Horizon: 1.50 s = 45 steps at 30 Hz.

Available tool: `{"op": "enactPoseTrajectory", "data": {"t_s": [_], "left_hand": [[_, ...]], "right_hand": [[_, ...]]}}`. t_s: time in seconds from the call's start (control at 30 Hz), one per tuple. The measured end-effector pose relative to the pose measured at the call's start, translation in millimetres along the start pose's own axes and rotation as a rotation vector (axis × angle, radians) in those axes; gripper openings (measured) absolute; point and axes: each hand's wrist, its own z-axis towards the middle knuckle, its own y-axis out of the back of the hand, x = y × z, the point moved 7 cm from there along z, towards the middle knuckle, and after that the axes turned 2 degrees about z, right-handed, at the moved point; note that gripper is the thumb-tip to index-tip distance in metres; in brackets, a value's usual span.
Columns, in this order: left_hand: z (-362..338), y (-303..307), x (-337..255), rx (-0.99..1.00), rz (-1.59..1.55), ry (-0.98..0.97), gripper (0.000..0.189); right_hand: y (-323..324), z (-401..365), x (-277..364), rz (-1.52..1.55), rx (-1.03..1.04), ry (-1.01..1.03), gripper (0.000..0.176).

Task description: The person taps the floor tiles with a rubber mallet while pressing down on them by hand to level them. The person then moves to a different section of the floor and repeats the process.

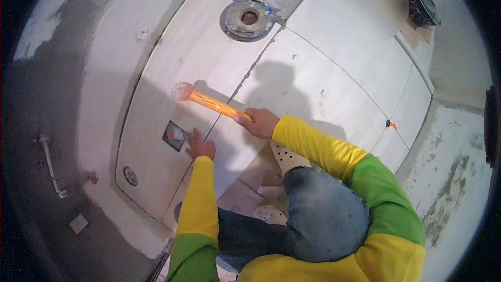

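Observation:
My right hand (261,122) is wrapped round the end of an orange-handled mallet (214,103). The mallet's pale round head (182,92) is over the large white floor tile (172,57), on the far side of a square cut-out (175,136). Beside that cut-out, my left hand (200,145) lies with its fingers spread on the tile, fingertips right at the opening's edge. Something pale with a red spot shows inside the opening. A small round drain fitting (130,176) sits nearer the tile's left corner.
A round toilet flange or pipe collar (249,19) stands at the tile's back end. More white tiles (339,78) spread to the right, with an orange tile-levelling piece (392,125) at a joint. A black bucket (424,8) is at the back right. A pipe (50,167) projects from the left wall.

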Motion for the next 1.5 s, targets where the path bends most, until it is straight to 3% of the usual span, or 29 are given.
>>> {"op": "enactPoseTrajectory", "data": {"t_s": [0.07, 0.17, 0.23, 0.33, 0.43, 0.5, 0.63, 0.73, 0.8, 0.93, 1.0, 1.03, 1.13, 1.2, 1.33, 1.4, 1.5], "left_hand": [[27, 17, -39, -0.075, 0.035, -0.215, 0.086], [37, 75, -93, -0.032, 0.024, -0.195, 0.093], [49, 75, -111, 0.062, 0.101, -0.138, 0.096], [49, 69, -109, 0.163, 0.179, -0.076, 0.1], [55, 68, -111, 0.153, 0.176, -0.075, 0.1], [53, 67, -108, 0.156, 0.188, -0.059, 0.1], [54, 66, -105, 0.171, 0.213, -0.034, 0.103], [56, 65, -105, 0.144, 0.15, -0.068, 0.103], [52, 71, -109, 0.162, 0.167, -0.055, 0.101], [50, 73, -109, 0.185, 0.13, -0.053, 0.099], [49, 77, -110, 0.19, 0.131, -0.052, 0.1], [49, 77, -110, 0.197, 0.132, -0.054, 0.1], [51, 74, -109, 0.191, 0.147, -0.052, 0.099], [52, 71, -109, 0.184, 0.145, -0.075, 0.101], [56, 71, -107, 0.222, 0.147, -0.1, 0.102], [57, 74, -106, 0.231, 0.134, -0.111, 0.102], [59, 74, -104, 0.251, 0.124, -0.135, 0.101]], "right_hand": [[5, -2, -9, 0.0, -0.092, 0.01, 0.07], [20, 15, -48, 0.007, -0.153, -0.069, 0.07], [30, 15, -52, 0.018, -0.125, -0.152, 0.068], [33, -8, -36, 0.088, -0.148, -0.178, 0.066], [34, -13, -32, 0.08, -0.175, -0.028, 0.063], [35, -2, -47, -0.011, -0.151, -0.136, 0.061], [36, 6, -38, -0.028, -0.045, -0.168, 0.058], [31, 3, -25, 0.07, -0.114, -0.004, 0.059], [33, 16, -38, -0.002, -0.215, -0.054, 0.059], [33, 21, -27, 0.026, -0.094, -0.164, 0.06], [32, 11, -5, 0.115, -0.188, 0.055, 0.062], [27, 17, -12, 0.113, -0.187, 0.058, 0.062], [33, 34, -26, -0.017, -0.243, -0.049, 0.063], [38, 36, -18, 0.026, -0.116, -0.094, 0.064], [27, 21, -1, 0.082, -0.195, 0.023, 0.065], [26, 30, -20, 0.033, -0.228, -0.106, 0.065], [34, 33, -20, 0.026, -0.15, -0.099, 0.067]]}}
